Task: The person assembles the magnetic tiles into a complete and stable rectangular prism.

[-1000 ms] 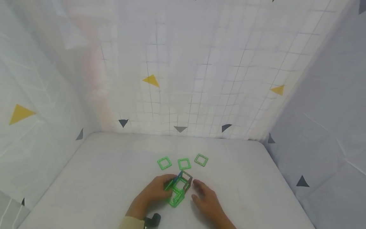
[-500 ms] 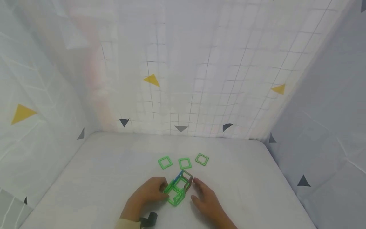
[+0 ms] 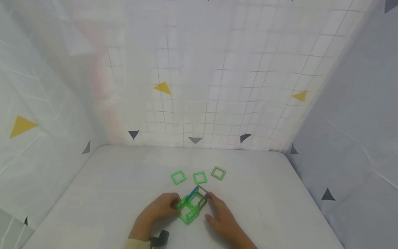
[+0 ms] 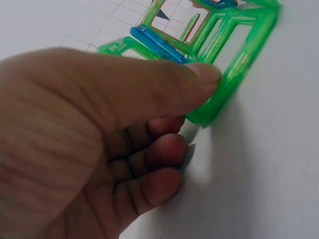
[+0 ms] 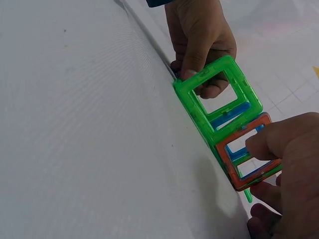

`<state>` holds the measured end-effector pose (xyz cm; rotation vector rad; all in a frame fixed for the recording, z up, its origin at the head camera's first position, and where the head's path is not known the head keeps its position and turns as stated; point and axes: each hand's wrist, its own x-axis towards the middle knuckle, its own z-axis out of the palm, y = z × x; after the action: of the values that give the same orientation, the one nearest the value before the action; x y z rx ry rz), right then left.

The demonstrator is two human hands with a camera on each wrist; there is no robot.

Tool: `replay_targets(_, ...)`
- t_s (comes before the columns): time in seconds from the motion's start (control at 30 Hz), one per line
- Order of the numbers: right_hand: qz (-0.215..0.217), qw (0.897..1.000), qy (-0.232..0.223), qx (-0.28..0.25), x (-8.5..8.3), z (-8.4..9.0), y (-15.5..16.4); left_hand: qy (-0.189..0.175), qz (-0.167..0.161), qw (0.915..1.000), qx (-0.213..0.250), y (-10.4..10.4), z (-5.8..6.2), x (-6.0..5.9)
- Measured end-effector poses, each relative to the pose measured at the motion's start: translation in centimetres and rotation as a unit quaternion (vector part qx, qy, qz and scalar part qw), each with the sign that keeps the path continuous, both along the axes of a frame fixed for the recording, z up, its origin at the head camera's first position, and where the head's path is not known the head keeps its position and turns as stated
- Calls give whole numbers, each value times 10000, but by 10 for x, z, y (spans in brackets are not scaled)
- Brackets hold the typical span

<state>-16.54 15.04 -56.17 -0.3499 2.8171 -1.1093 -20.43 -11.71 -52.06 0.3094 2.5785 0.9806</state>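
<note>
An open structure of square magnetic tiles (image 3: 193, 218), mostly green with a blue tile (image 3: 192, 193) and a red tile (image 5: 226, 158), stands on the table between the hands. My left hand (image 3: 161, 206) grips its near left end, the thumb lying over a green tile (image 4: 239, 72) and the other fingers curled behind, partly hidden. On the opposite side, my right hand (image 3: 222, 218) touches the red side with a fingertip. Its thumb is apart from the structure in the head view, and its fingers are loosely bent without gripping.
Beyond the structure, three loose square tiles lie flat in a row: a green one (image 3: 178, 177), another green one (image 3: 200, 177) and a darker-edged one (image 3: 218, 173). A white cloth covers the table (image 3: 124, 180). White sheets (image 3: 199, 86) hang behind and at both sides.
My left hand has drawn back from beside the blue tile to the structure's left end. My right index finger has come in against the red side. The loose tiles have not moved.
</note>
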Motion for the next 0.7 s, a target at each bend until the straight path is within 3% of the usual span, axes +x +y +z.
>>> replay_targets(0.3, -529, 9980, 125, -318, 0, 1, -1, 26, 241, 9997, -19, 0, -5, -3)
replay_targets(0.5, -519, 9971, 402, -397, 0, 2, 0, 362, 477, 9982, -96, 1, -9, -6)
replay_targets(0.7, -554, 9974, 401, -233, -2, 0, 2, 835, 773, 9934, -106, 8, -13, -8)
